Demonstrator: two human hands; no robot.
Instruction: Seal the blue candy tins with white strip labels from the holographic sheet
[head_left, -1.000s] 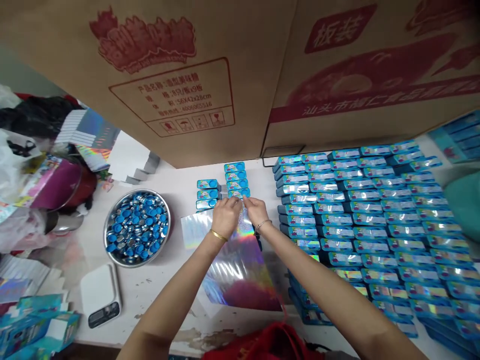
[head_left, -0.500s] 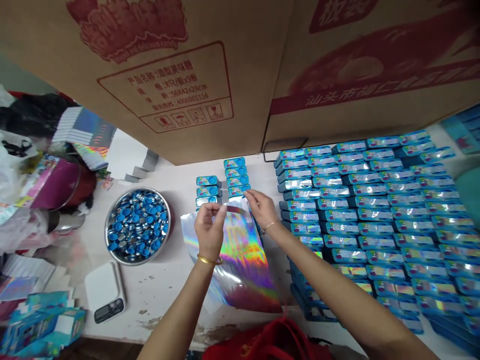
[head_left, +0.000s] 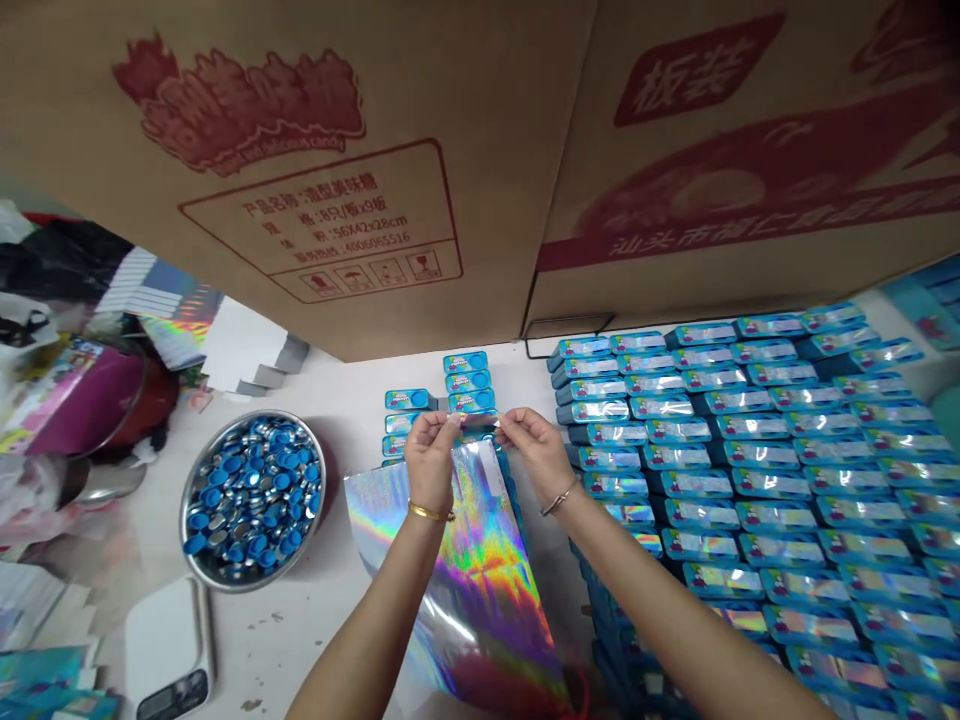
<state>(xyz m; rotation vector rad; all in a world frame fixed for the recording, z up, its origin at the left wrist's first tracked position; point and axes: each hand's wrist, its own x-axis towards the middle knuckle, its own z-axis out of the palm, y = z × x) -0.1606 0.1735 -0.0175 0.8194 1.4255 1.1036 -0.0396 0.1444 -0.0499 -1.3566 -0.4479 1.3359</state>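
A narrow, shiny strip [head_left: 478, 424], probably a sticker, is stretched between my two hands. My left hand [head_left: 431, 455] pinches its left end, and my right hand [head_left: 538, 458] pinches the right end. Just beyond the strip stands a short row of small blue boxes [head_left: 468, 382], each with a round blue spot on top. A second short row of blue boxes [head_left: 406, 400] is to its left, partly hidden by my left hand. Below my hands lies a rainbow-silver holographic sheet [head_left: 487, 560], its far edge close to my fingers.
A metal bowl [head_left: 321, 495] full of small blue-and-silver round pieces stands left, with a white scale [head_left: 165, 640] nearer me. Many blue boxes [head_left: 757, 455] with shiny strips fill the right side in rows. A large cardboard carton [head_left: 465, 120] walls off the back.
My hands have lifted the strip off the holographic sheet's far edge and moved it forward over the near end of the box row. The head view has tilted up slightly.
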